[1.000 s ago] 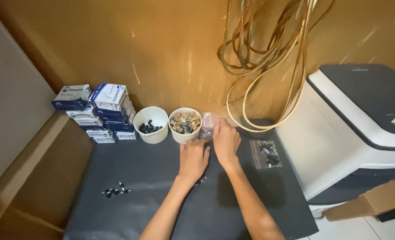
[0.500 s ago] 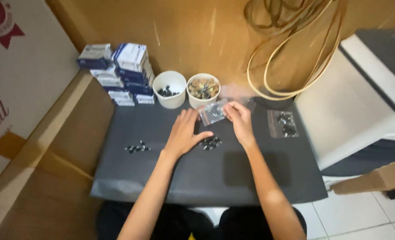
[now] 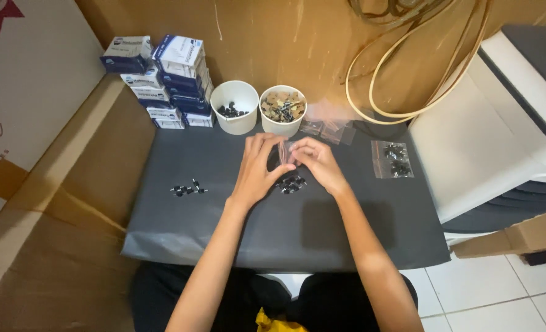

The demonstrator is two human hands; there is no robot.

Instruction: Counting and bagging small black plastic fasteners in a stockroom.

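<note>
Stacked blue-and-white boxes (image 3: 162, 77) far left. Left white cup (image 3: 235, 107) holds small black parts, right white cup (image 3: 282, 110) holds mixed tan and dark parts. Your left hand (image 3: 257, 169) and right hand (image 3: 316, 163) both pinch a small clear bag (image 3: 284, 153) between the fingertips, just above a pile of black parts (image 3: 290, 184) on the black mat (image 3: 224, 221). Filled bags (image 3: 393, 159) lie right. Cardboard wall (image 3: 297, 37) behind.

Cups (image 3: 259, 108) stood behind the hands (image 3: 285, 165), boxes (image 3: 160, 79) far left, filled bags (image 3: 393, 159) right, parts (image 3: 291, 183) beneath.
</note>
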